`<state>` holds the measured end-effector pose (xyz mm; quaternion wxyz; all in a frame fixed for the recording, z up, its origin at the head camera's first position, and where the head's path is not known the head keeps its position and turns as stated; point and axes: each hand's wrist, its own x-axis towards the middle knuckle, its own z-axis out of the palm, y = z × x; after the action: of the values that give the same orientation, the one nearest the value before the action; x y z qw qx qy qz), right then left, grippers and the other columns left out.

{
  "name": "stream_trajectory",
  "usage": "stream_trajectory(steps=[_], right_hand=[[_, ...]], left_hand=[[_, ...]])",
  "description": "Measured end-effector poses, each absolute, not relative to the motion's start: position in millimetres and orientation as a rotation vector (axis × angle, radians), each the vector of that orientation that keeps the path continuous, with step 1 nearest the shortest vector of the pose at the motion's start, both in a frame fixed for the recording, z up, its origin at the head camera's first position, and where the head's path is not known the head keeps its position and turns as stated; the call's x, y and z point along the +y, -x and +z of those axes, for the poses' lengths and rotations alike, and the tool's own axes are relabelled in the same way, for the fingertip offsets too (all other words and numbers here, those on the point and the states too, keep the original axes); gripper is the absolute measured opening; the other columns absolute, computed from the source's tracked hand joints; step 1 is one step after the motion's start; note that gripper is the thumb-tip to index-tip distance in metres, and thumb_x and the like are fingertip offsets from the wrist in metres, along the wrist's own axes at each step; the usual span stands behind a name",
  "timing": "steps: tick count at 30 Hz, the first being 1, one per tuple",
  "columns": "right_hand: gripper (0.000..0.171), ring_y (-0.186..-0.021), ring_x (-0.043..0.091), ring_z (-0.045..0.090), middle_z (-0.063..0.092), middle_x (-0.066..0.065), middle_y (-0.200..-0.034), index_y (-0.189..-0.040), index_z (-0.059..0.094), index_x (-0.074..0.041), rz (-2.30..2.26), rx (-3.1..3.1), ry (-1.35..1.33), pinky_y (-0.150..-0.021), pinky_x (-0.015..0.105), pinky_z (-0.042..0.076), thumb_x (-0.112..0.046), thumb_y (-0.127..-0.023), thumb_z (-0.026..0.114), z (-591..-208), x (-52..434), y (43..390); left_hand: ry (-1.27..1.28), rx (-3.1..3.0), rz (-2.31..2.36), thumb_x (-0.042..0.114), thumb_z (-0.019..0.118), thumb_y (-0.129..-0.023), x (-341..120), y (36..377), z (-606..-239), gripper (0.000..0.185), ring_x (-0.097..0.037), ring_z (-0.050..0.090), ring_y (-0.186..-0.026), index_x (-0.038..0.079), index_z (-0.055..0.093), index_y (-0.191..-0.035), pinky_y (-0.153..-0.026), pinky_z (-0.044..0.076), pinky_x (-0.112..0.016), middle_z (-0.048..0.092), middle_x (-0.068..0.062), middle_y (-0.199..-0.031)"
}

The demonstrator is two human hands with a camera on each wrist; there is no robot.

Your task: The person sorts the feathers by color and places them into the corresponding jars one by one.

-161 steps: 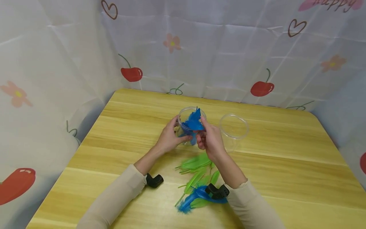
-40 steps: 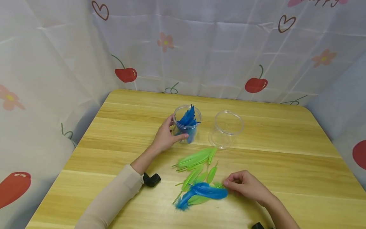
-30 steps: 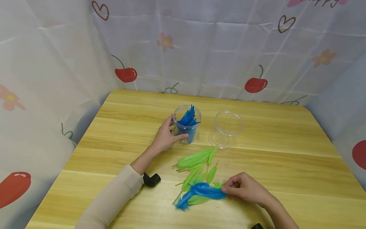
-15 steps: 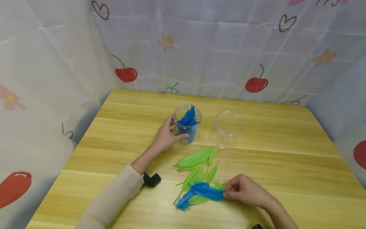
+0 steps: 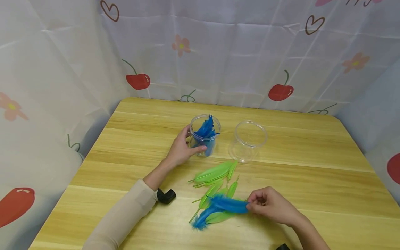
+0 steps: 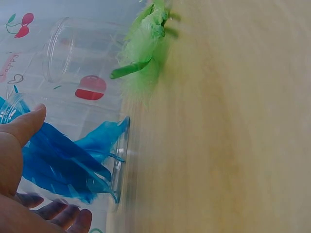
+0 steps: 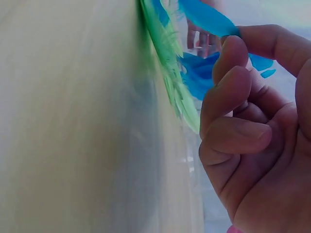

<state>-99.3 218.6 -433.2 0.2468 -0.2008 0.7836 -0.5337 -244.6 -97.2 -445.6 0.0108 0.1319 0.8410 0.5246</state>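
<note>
My left hand (image 5: 182, 148) grips a clear plastic jar (image 5: 200, 151) by its side, the thumb in front and the fingers round the far left. Inside the jar stand several blue feathers (image 5: 206, 129), their tips poking above its rim. My right hand (image 5: 271, 205) pinches the right end of a blue feather (image 5: 232, 205) between thumb and forefinger; in the right wrist view the other fingers curl in below. That feather is raised slightly over the pile. Beneath it lie another blue feather (image 5: 203, 217) and several green feathers (image 5: 214, 173).
A second clear jar (image 5: 245, 157), with nothing in it, stands upright to the right of the held one. The wooden table (image 5: 312, 156) backs onto a patterned cloth (image 5: 231, 62), which also hangs at both sides.
My right hand has gone from the jar down to the pile, taken a blue feather by its end and just lifted it a little. The left hand stays on the jar.
</note>
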Motion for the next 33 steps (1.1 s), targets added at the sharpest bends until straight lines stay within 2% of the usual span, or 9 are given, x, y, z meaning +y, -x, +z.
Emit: stream_trajectory(steps=[8,15,18,24,28,33], right_hand=[[0.011,-0.059,0.004,0.051,0.061,0.015,-0.069,-0.086,0.069,-0.005,-1.493,2.230,0.556,-0.047,0.023,0.044,-0.007,-0.095,0.064,-425,223,100],[0.009,-0.061,0.019,0.058,0.063,0.013,-0.071,-0.088,0.068,-0.002,-1.549,2.307,0.530,-0.055,0.032,0.054,-0.005,-0.096,0.063,-419,227,100],[0.008,-0.062,0.021,0.060,0.063,0.010,-0.071,-0.090,0.067,0.000,-1.578,2.345,0.519,-0.055,0.033,0.055,-0.004,-0.096,0.063,-415,228,101],[0.006,-0.055,0.017,0.053,0.061,0.001,-0.069,-0.088,0.067,0.000,-1.638,2.469,0.459,-0.047,0.030,0.047,0.000,-0.093,0.064,-406,227,106],[0.006,-0.052,0.015,0.048,0.059,0.003,-0.066,-0.088,0.065,0.003,-1.713,2.500,0.418,-0.042,0.030,0.040,0.002,-0.093,0.063,-399,224,111],[0.009,-0.051,0.016,0.045,0.057,0.002,-0.064,-0.086,0.063,0.006,-1.858,2.474,0.417,-0.043,0.033,0.039,0.004,-0.094,0.061,-394,218,120]], left_hand=[[-0.411,2.628,1.634,0.035,0.084,-0.080,-97,245,-445,0.099,-0.034,0.041,-0.134,0.007,0.026,-0.155,-0.107,0.040,-0.053,0.039,-0.017,-0.151],[-0.412,2.627,1.637,0.035,0.084,-0.080,-97,245,-446,0.098,-0.034,0.042,-0.134,0.007,0.026,-0.155,-0.107,0.039,-0.052,0.040,-0.017,-0.150],[-0.417,2.624,1.641,0.034,0.084,-0.080,-97,245,-446,0.098,-0.034,0.042,-0.134,0.007,0.026,-0.155,-0.107,0.040,-0.052,0.040,-0.017,-0.150],[-0.418,2.622,1.641,0.034,0.084,-0.080,-97,244,-445,0.098,-0.034,0.042,-0.134,0.007,0.026,-0.155,-0.107,0.039,-0.052,0.040,-0.017,-0.150],[-0.406,2.629,1.635,0.035,0.084,-0.080,-98,245,-445,0.098,-0.033,0.042,-0.134,0.007,0.026,-0.155,-0.107,0.039,-0.053,0.041,-0.016,-0.149],[-0.413,2.617,1.649,0.034,0.084,-0.080,-97,245,-446,0.098,-0.034,0.042,-0.133,0.007,0.026,-0.155,-0.106,0.040,-0.053,0.041,-0.017,-0.149]])
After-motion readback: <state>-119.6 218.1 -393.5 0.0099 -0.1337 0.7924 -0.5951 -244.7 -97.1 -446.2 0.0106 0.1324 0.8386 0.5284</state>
